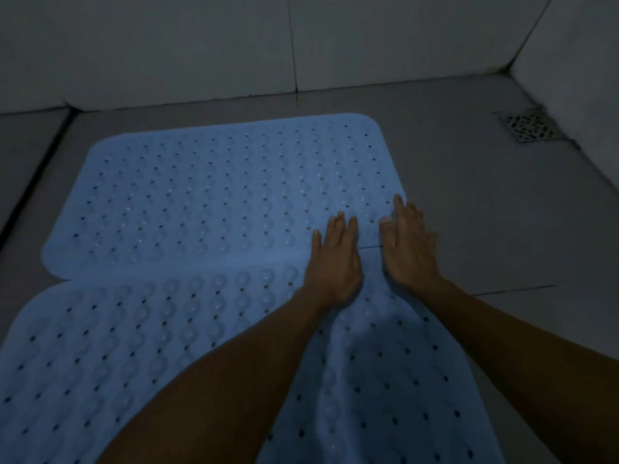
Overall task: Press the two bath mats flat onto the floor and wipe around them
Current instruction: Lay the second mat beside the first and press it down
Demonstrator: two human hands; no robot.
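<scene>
Two light blue rubber bath mats with holes and suction bumps lie on the grey tiled floor. The far mat (214,195) lies flat, and the near mat (134,346) meets it along its front edge. A raised wrinkle runs down the near mat's right part, between my forearms. My left hand (333,259) lies palm down where the two mats meet, fingers stretched apart. My right hand (410,244) rests flat at the far mat's right front corner, partly on the floor. Neither hand holds anything.
A metal floor drain (529,127) sits in the far right corner. Pale tiled walls (201,45) close the back and right sides. A dark groove (30,182) runs along the floor at the left. Bare grey tiles (502,212) lie right of the mats.
</scene>
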